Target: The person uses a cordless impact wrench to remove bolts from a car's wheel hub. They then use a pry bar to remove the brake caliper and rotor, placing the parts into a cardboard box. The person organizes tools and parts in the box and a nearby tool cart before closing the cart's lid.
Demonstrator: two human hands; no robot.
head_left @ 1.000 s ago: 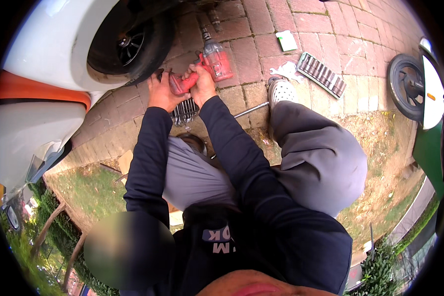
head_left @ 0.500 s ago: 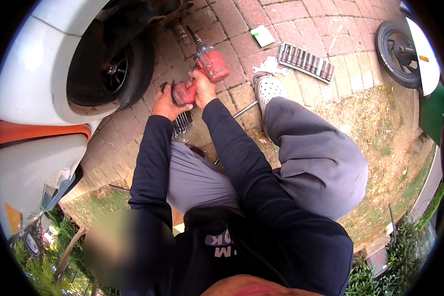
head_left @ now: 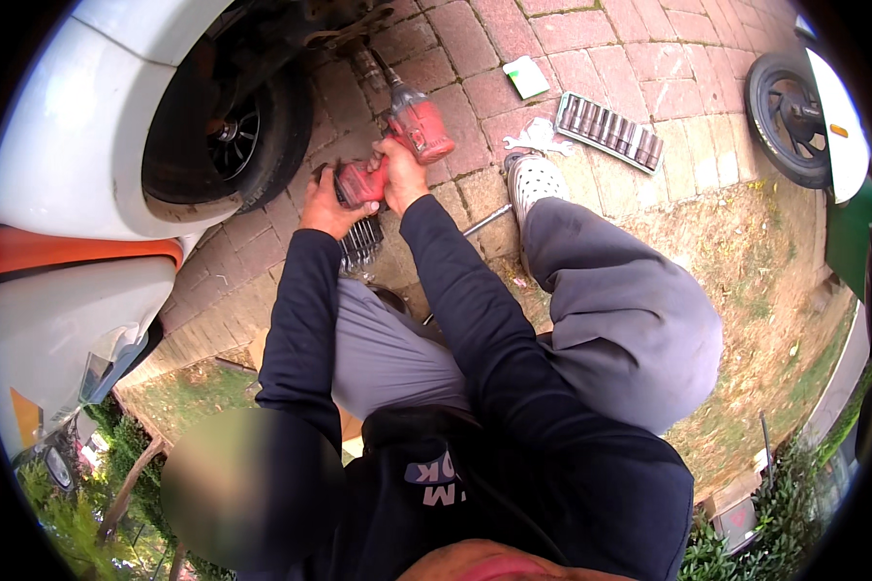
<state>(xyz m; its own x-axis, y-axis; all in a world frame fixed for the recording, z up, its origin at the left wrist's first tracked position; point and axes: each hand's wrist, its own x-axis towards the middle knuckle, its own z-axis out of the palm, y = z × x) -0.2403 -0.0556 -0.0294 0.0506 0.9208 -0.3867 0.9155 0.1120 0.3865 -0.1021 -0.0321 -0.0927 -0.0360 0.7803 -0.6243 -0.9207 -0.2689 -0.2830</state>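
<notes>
Red plastic marked the impact wrench point(head_left: 421, 131), its nose reaching further toward the vehicle's undercarriage point(head_left: 344, 35) than a second earlier. Right hand point(head_left: 404, 176) stayed wrapped round the handle; left hand point(head_left: 327, 205), half-closed, still cupped its foot.

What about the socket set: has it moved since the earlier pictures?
No. Against the paving bricks, the socket set lies in the same place; only the camera's view has shifted.

Red power tool point(head_left: 422, 129), grey nose point(head_left: 407, 98), dark shaft point(head_left: 389, 74) pointing forward-left, gripped two-handed above brick paving point(head_left: 494, 90).
</notes>
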